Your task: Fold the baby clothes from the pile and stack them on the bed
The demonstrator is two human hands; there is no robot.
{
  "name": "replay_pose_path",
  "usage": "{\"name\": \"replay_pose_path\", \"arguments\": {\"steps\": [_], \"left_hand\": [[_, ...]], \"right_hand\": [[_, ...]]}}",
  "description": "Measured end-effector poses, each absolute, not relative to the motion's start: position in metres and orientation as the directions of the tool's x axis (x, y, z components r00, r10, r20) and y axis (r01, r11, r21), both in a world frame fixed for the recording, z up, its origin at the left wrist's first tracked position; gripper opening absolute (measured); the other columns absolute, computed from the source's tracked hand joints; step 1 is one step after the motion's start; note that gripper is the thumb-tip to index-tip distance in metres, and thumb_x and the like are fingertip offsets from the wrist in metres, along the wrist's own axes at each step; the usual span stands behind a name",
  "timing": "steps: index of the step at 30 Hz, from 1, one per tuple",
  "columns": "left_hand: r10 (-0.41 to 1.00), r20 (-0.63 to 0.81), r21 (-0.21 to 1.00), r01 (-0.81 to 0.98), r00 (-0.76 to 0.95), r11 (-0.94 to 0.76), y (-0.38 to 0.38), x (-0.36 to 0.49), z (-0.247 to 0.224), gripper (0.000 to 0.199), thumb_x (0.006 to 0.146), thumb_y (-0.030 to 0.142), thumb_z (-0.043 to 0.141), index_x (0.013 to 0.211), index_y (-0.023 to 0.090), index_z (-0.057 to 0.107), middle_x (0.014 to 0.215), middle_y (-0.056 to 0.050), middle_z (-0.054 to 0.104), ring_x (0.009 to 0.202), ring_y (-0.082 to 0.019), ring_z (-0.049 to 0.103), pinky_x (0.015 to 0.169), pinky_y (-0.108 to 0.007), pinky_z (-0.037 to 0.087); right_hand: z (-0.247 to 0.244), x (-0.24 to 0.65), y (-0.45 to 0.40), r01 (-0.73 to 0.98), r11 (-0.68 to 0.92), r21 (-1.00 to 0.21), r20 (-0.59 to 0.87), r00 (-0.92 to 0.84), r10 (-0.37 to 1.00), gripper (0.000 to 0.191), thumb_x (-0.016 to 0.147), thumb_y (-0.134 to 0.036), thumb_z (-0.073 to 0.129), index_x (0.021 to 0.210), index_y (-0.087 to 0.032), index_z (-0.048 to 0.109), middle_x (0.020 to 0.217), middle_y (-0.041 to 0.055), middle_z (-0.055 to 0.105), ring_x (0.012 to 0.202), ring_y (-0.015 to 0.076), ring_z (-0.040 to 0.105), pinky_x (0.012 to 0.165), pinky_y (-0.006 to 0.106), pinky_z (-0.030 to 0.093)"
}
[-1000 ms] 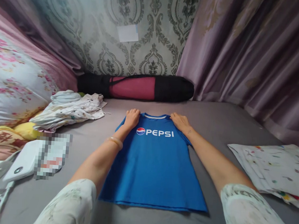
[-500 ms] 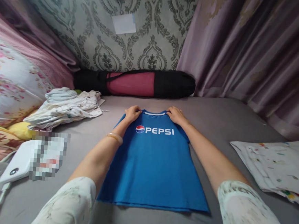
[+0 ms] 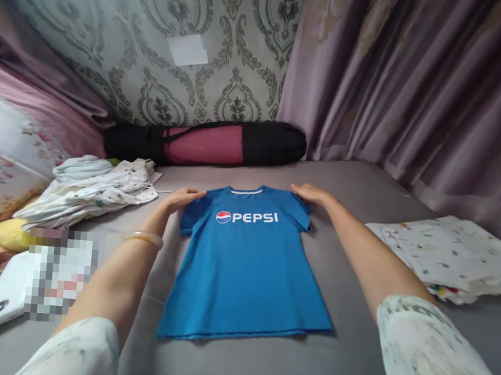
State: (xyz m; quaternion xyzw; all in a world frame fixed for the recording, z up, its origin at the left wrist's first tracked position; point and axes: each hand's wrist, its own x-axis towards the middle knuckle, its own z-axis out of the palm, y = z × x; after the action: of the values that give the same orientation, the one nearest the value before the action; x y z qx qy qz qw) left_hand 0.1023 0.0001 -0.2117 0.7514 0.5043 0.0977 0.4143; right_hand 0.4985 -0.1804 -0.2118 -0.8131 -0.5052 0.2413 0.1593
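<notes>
A blue T-shirt [image 3: 244, 268] with a white PEPSI print lies spread face up on the grey bed sheet, its collar away from me and its hem towards me. Both short sleeves are out to the sides. My left hand [image 3: 184, 198] rests at the left shoulder, where the sleeve starts, fingers stretched out and touching the cloth. At the right shoulder, my right hand [image 3: 311, 193] is at the top edge of the sleeve with its fingers extended. Neither hand grips the fabric visibly. A pale bangle [image 3: 144, 238] circles my left wrist.
Crumpled patterned clothes [image 3: 98, 193] lie on the left, with a white power bank [image 3: 8, 290] and a pixelated item nearer me. Folded white printed cloth [image 3: 453, 255] lies on the right. A black and red long bag [image 3: 206, 142] lies along the wall, beside a purple curtain [image 3: 363, 75].
Both hands have moved apart, from beside the collar out to the shoulders and sleeves. The sleeves now show more fully. The view has shifted slightly right.
</notes>
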Motion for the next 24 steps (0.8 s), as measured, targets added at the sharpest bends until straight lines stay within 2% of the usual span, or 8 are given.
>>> {"name": "replay_pose_path", "arguments": {"steps": [2,5,7,10,14,19,22,24], "left_hand": [[0.826,-0.276,0.755,0.642,0.491,-0.13,-0.003,0.09,-0.209,0.053,0.058,0.072,0.067,0.066,0.02,0.061,0.053,0.002,0.048,0.057,-0.015,0.046,0.052,-0.025,0.031],[0.812,-0.264,0.815,0.57,0.521,-0.101,-0.007,0.081,-0.208,0.052,0.055,0.068,0.071,0.066,0.019,0.057,0.057,0.003,0.046,0.056,-0.012,0.042,0.052,-0.024,0.029],[0.806,-0.231,0.854,0.51,0.545,-0.1,-0.006,0.08,-0.211,0.051,0.054,0.064,0.073,0.068,0.019,0.055,0.059,0.004,0.046,0.056,-0.011,0.041,0.052,-0.023,0.029],[0.843,-0.152,0.871,0.473,0.516,-0.132,-0.002,0.084,-0.217,0.051,0.053,0.06,0.077,0.067,0.02,0.049,0.058,0.005,0.045,0.055,-0.009,0.041,0.052,-0.021,0.03],[0.917,-0.079,0.783,0.594,0.39,-0.185,-0.001,0.089,-0.219,0.051,0.049,0.06,0.077,0.066,0.02,0.05,0.057,0.005,0.049,0.057,-0.011,0.044,0.051,-0.021,0.031],[0.917,-0.219,0.647,0.753,0.332,-0.118,-0.006,0.069,-0.208,0.045,0.053,0.059,0.076,0.061,0.019,0.059,0.055,0.0,0.055,0.058,-0.018,0.052,0.05,-0.025,0.034],[0.905,-0.302,0.686,0.728,0.3,-0.012,-0.009,0.055,-0.202,0.041,0.055,0.053,0.078,0.059,0.019,0.055,0.051,0.001,0.053,0.055,-0.016,0.054,0.05,-0.024,0.038],[0.902,-0.331,0.725,0.686,0.278,0.055,-0.012,0.049,-0.201,0.038,0.055,0.047,0.079,0.061,0.019,0.054,0.053,0.002,0.054,0.057,-0.015,0.055,0.051,-0.022,0.041]], "right_hand": [[-0.209,0.502,-0.192,0.684,-0.498,-0.533,-0.332,0.372,0.866,0.037,0.091,-0.044,0.053,0.067,-0.018,0.065,0.053,0.001,0.055,0.051,0.0138,0.052,0.051,0.025,0.042],[-0.206,0.502,-0.204,0.654,-0.497,-0.569,-0.344,0.36,0.867,0.015,0.08,-0.03,0.066,0.07,-0.018,0.068,0.05,-0.0036,0.049,0.048,0.01,0.046,0.047,0.021,0.036],[-0.206,0.502,-0.207,0.609,-0.505,-0.611,-0.335,0.379,0.862,0.009,0.077,-0.024,0.068,0.071,-0.018,0.068,0.053,-0.004,0.051,0.05,0.0092,0.047,0.047,0.019,0.036],[-0.208,0.501,-0.208,0.5,-0.534,-0.682,-0.293,0.483,0.825,0.012,0.078,-0.024,0.07,0.07,-0.017,0.063,0.059,-0.0018,0.055,0.055,0.0098,0.051,0.05,0.019,0.042],[-0.215,0.496,-0.209,0.26,-0.553,-0.791,-0.281,0.649,0.707,0.018,0.088,-0.033,0.063,0.078,-0.019,0.06,0.061,0.0007,0.055,0.057,0.0128,0.055,0.053,0.023,0.048],[-0.213,0.493,-0.222,0.051,-0.57,-0.82,-0.42,0.622,0.66,0.013,0.092,-0.03,0.057,0.087,-0.018,0.058,0.064,0.0027,0.06,0.058,0.0141,0.06,0.056,0.026,0.054],[-0.208,0.494,-0.232,-0.038,-0.6,-0.799,-0.516,0.555,0.653,0.008,0.088,-0.022,0.061,0.083,-0.017,0.057,0.066,0.0028,0.063,0.057,0.0129,0.061,0.059,0.026,0.056],[-0.208,0.493,-0.235,0.043,-0.601,-0.798,-0.468,0.583,0.664,0.007,0.084,-0.018,0.064,0.081,-0.017,0.058,0.066,0.0031,0.064,0.058,0.013,0.062,0.06,0.025,0.056]]}}
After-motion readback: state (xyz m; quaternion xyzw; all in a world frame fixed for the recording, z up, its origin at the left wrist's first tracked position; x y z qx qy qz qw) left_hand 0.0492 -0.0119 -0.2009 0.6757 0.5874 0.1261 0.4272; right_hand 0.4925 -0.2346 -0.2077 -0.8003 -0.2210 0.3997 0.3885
